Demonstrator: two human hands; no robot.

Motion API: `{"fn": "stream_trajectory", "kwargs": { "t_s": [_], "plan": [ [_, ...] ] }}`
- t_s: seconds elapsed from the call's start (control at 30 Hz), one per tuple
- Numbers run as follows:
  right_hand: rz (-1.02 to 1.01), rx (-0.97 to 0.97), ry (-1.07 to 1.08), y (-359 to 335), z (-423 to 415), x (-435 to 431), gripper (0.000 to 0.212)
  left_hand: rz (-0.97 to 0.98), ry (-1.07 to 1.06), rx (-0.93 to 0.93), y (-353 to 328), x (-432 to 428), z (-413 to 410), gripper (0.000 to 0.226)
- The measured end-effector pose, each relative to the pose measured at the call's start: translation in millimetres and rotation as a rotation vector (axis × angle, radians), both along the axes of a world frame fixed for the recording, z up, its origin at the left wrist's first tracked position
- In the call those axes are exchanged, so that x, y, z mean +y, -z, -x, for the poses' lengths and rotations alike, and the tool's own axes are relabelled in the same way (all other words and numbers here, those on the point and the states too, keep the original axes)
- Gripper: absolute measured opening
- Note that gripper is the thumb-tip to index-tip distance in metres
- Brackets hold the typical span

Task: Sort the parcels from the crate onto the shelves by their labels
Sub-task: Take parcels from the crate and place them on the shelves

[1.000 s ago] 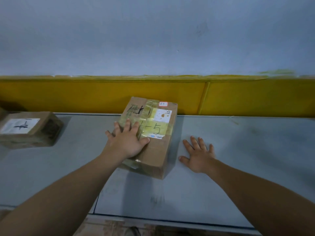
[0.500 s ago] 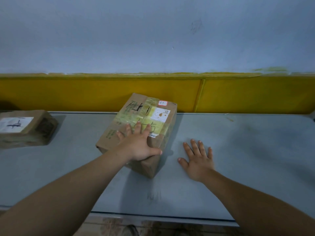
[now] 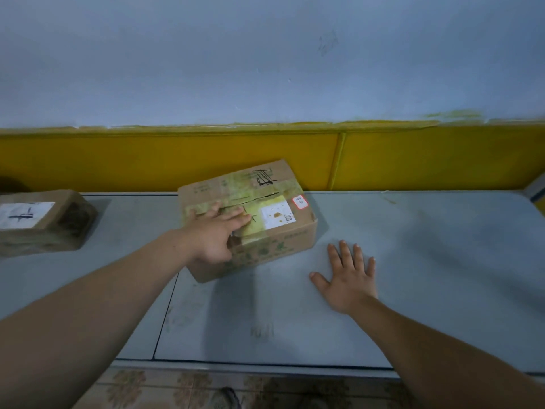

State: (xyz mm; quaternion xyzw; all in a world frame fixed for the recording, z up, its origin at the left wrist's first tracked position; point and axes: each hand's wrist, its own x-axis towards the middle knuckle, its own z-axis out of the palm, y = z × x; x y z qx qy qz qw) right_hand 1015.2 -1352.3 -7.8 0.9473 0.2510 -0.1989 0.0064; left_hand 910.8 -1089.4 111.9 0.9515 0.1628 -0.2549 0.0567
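Observation:
A taped cardboard parcel (image 3: 265, 208) with a white label, a small red-edged sticker and black handwriting lies on the grey shelf (image 3: 413, 261), close to the yellow back panel. My left hand (image 3: 215, 231) lies on the parcel's top near its front left corner, fingers stretched across the tape and thumb down over the front face. My right hand (image 3: 348, 276) rests flat on the shelf surface just right of the parcel, fingers spread, not touching it.
A second cardboard parcel (image 3: 41, 222) with a white label stands at the shelf's left end. The yellow panel (image 3: 177, 160) and a pale wall (image 3: 265, 54) close off the back. Patterned floor tiles (image 3: 295, 391) show below the shelf's front edge.
The parcel has turned clockwise under my left hand, so its long side now runs across the shelf. My right hand has stayed flat on the shelf.

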Motion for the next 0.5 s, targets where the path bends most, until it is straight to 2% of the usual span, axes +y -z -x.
{"fn": "stream_trajectory", "kwargs": {
  "t_s": [0.1, 0.27, 0.5],
  "plan": [
    [0.001, 0.001, -0.002, 0, 1, -2, 0.083, -0.022, -0.145, -0.075, 18, -19, 3, 0.100],
    [0.015, 0.000, -0.019, 0, 1, -1, 0.082, -0.103, -0.076, -0.129, 26, -20, 5, 0.083],
    [-0.003, -0.010, -0.022, 0, 0, -1, 0.083, -0.100, 0.067, -0.115, 23, 0, -7, 0.082]
  ]
}}
